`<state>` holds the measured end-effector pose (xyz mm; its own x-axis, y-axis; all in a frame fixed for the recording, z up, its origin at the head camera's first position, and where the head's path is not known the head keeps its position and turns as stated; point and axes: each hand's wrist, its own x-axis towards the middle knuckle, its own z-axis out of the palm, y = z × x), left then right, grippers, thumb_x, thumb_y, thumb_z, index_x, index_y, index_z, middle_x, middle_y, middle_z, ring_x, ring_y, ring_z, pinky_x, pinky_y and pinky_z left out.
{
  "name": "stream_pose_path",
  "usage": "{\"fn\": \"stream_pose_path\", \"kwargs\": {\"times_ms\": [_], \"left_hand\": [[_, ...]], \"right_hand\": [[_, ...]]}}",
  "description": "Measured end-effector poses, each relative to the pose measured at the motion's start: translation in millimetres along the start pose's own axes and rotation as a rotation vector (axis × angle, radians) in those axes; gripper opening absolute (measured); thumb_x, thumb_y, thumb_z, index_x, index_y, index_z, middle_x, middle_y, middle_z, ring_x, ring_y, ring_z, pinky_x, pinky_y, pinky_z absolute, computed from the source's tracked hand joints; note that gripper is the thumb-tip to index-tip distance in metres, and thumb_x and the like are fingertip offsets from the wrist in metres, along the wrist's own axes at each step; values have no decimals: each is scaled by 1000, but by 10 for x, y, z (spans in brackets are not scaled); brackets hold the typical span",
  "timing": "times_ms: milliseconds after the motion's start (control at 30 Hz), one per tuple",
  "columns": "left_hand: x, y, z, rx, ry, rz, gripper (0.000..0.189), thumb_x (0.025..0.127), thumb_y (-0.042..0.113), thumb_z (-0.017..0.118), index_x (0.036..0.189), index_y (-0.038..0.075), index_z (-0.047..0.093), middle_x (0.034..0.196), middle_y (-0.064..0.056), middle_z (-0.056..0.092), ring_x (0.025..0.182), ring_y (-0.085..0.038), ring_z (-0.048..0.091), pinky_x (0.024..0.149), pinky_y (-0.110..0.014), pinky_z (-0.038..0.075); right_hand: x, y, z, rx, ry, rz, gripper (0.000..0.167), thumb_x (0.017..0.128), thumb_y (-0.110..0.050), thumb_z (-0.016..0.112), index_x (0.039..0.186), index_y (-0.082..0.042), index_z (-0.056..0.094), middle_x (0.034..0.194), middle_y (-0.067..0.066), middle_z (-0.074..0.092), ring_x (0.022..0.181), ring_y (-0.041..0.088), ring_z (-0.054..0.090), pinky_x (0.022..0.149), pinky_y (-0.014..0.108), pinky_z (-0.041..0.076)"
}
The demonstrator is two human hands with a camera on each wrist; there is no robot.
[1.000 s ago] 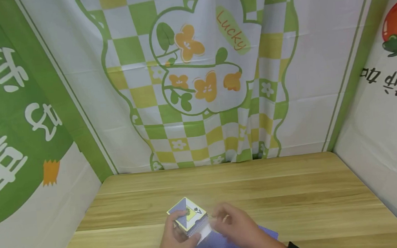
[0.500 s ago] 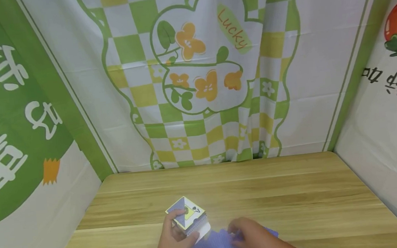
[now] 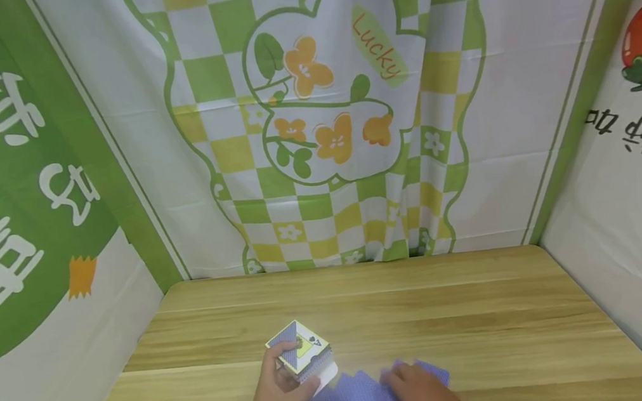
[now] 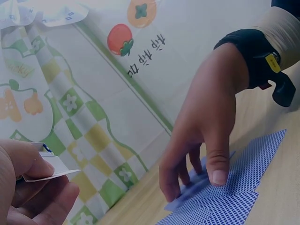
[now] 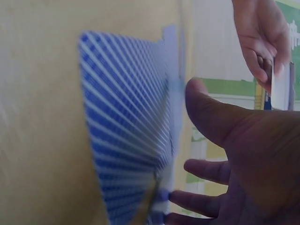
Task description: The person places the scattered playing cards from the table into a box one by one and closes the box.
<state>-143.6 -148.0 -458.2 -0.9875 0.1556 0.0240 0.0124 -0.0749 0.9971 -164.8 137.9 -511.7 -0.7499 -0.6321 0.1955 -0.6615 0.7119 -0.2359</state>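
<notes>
The left hand (image 3: 277, 389) grips the ace-printed playing-card box (image 3: 302, 354) with finger and thumb. To the box's near right, blue-backed playing cards (image 3: 356, 396) overlap on the wooden table (image 3: 480, 314); the right hand (image 3: 420, 388) reaches over them, fingers loosely extended, contact unclear.

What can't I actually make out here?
Card faces, all views: the blue cards show only their backs.
Their near edge, head view: cut off by the picture's bottom.
How much the card box holds, head view: hidden by its printed top.
</notes>
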Motion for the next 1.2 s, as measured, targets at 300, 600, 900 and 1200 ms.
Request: {"fn": "stream_pose_path", "kwargs": {"times_ms": [300, 600, 900, 1200], "left_hand": [[-16, -22, -11, 1, -20, -18, 72, 88, -1, 68, 144, 6, 22, 130, -33, 54, 110, -32, 65, 88, -32, 58], [-25, -6, -12, -20, 2, -14, 72, 87, -3, 68, 143, 6, 23, 127, -29, 57, 108, -31, 65, 87, -31, 58], [-27, -10, -24, -14, -13, -16, 71, 88, 0, 68, 143, 6, 23, 130, -32, 55, 109, -30, 65, 88, -33, 58], [-33, -24, -28, -26, -10, -12, 73, 87, 0, 69, 143, 7, 23, 129, -31, 55, 108, -30, 65, 87, -32, 58]], "right_hand": [[60, -51, 177, -96, 83, -26, 79, 76, -69, 71, 128, -10, 61, 128, 17, 61, 116, 36, 60, 96, 51, 53], [212, -10, -106, 160, -53, 138, 54, 88, -37, 77, 132, -10, 61, 127, 5, 62, 120, 28, 57, 97, 49, 51], [293, 255, -145, 124, -11, 238, 50, 81, -26, 84, 122, -6, 65, 115, 8, 64, 108, 32, 59, 89, 52, 52], [319, 381, -240, 229, -42, 351, 49, 78, -12, 85, 121, -3, 65, 115, 16, 65, 115, 42, 57, 97, 61, 46]]}}
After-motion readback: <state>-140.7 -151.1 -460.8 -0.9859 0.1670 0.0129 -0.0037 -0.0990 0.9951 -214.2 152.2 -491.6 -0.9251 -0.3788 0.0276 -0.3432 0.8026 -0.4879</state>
